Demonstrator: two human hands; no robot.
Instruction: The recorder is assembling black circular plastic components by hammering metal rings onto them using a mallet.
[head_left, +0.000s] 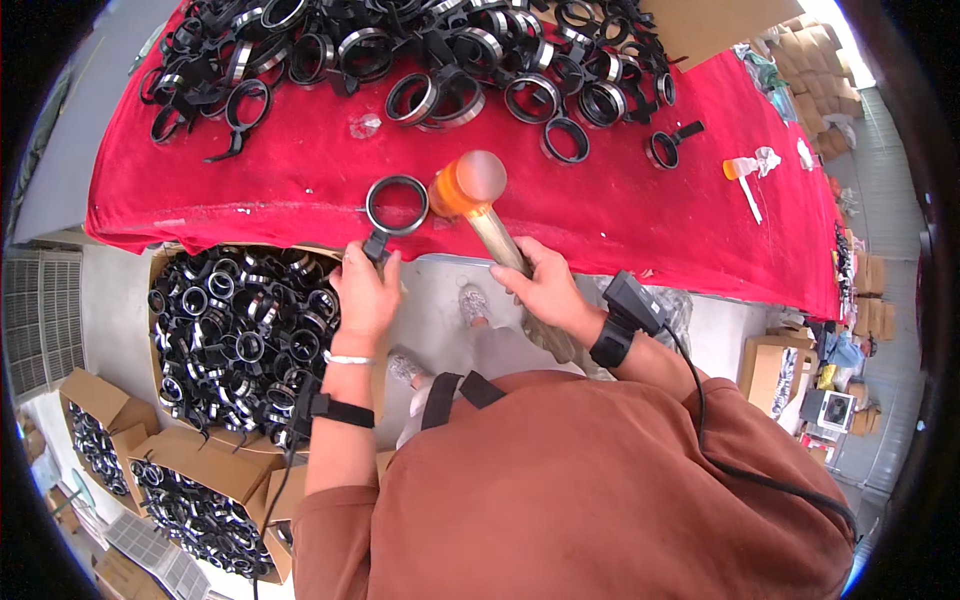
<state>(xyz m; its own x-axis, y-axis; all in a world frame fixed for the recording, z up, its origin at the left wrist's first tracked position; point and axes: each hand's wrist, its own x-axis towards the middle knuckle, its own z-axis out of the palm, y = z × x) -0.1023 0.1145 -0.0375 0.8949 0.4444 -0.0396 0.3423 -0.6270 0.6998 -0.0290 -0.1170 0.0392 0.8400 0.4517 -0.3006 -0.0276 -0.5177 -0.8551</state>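
Note:
My left hand (366,290) is closed on the short black handle of a ring-shaped metal-and-black part (397,206), whose ring lies at the near edge of the red-covered table (600,215). In my right hand (550,285) is a mallet (468,185) with an orange translucent head and a pale handle. Its head is just right of the ring, close to it; whether they touch I cannot tell. Fingers of the right hand wrap the handle's lower end.
A heap of similar ring parts (460,50) covers the table's far side. Boxes full of them stand at lower left, the largest (245,345) beside my left forearm. A second orange-headed mallet (742,175) lies at the table's right. Cables (700,400) run along both arms.

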